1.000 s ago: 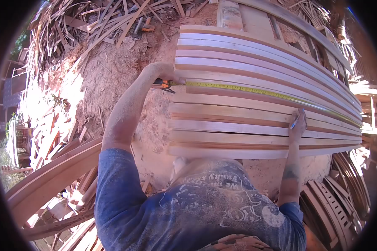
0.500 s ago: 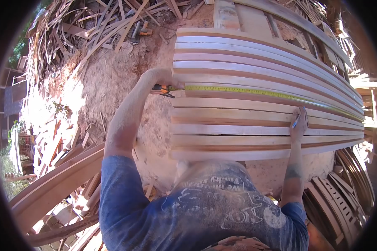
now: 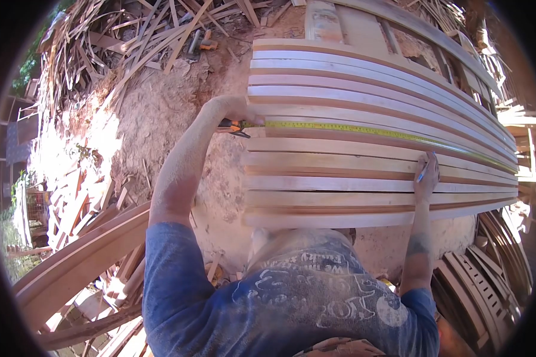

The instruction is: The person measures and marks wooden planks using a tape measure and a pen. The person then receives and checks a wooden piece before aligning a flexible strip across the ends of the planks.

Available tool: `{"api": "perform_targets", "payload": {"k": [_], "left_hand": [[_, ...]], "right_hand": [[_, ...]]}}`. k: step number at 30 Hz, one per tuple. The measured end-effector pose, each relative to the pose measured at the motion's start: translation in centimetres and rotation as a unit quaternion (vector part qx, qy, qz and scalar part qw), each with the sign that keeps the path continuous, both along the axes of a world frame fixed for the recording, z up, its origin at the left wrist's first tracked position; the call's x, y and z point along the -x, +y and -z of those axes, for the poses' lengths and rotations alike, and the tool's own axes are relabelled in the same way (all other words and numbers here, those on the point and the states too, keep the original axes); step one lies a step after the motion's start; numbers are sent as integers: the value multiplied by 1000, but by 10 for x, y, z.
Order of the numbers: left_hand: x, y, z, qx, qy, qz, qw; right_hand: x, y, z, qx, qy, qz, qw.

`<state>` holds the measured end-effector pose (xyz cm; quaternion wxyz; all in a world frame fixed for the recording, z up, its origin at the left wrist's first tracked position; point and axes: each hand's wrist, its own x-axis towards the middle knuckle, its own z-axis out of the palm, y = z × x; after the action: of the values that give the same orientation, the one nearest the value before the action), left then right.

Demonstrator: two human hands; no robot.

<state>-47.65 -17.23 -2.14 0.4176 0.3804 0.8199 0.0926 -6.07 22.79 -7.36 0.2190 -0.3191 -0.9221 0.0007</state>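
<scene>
— On which surface are the hands working?
— On a row of wooden boards (image 3: 327, 183), laid side by side. The right hand (image 3: 429, 179) rests upon them; the left hand (image 3: 250, 112) is at their ends. Around the left hand, the ground is reddish earth (image 3: 161, 95).

— And the place around?
— Outdoors, I believe (the sunlight is quite strong to the left). Beyond the left hand, farther to its left, lies a heap of wood strips (image 3: 122, 44). Nearer to the body than the right hand, and to its right, there are stacked pieces (image 3: 467, 291), some with slots.

— Where is the measuring tape (image 3: 351, 128)?
— It begins just beside the left hand and runs along the boards, passing the right hand on its far side.

— What do the hands hold?
— The right one has its fingers curled around a thin blue pen (image 3: 422, 174). The left fingers are too unclear; I cannot tell if they pinch.

— What else is difficult to see?
— An orange and black object (image 3: 230, 124) is partly hidden at the left hand. The tape's far end fades in glare, and the dark round border cuts off the surroundings.
</scene>
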Motion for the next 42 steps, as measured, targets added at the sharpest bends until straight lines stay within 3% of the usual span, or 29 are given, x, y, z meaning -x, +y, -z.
{"api": "perform_targets", "payload": {"k": [3, 5, 9, 12, 15, 18, 21, 24, 27, 30, 33, 36, 39, 42], "left_hand": [[14, -3, 28, 11, 45, 18, 999], [13, -5, 31, -2, 2, 8, 1000], [-7, 8, -20, 93, 30, -4, 995], [-7, 9, -21, 87, 18, -9, 996], [35, -10, 73, -32, -46, -5, 998], [12, -4, 24, -38, -40, -20, 998], [-1, 12, -13, 104, 10, -13, 994], [25, -4, 45, 55, 28, -15, 998], [1, 1, 0, 51, 16, -22, 998], [3, -2, 12, 5, 0, -29, 1000], [8, -1, 16, 58, 38, 3, 998], [25, -5, 52, 39, 57, 24, 997], [-1, 3, -12, 95, 28, 10, 995], [0, 0, -8, 34, 19, 11, 999]], "right_hand": [[-1, 5, 5, -2, 17, -9, 1000], [-1, 4, 3, 7, 8, -1, 1000], [-3, 8, 10, 0, 13, -6, 1000], [-4, 9, 11, -31, 12, -9, 999], [-1, 4, 3, 17, 23, -4, 1000], [-4, 11, 12, -8, 33, -1, 999], [-6, 11, 12, 9, 10, 20, 1000], [-4, 9, 11, -14, 48, -2, 999], [-3, 9, 10, 7, 52, -13, 999], [0, 4, 4, 15, 39, -11, 999], [-1, 6, 8, 22, 36, -5, 999], [-2, 9, 11, 19, 33, 0, 999], [0, 6, 9, 21, 33, -1, 999], [0, 1, 5, 28, 42, -14, 999]]}}
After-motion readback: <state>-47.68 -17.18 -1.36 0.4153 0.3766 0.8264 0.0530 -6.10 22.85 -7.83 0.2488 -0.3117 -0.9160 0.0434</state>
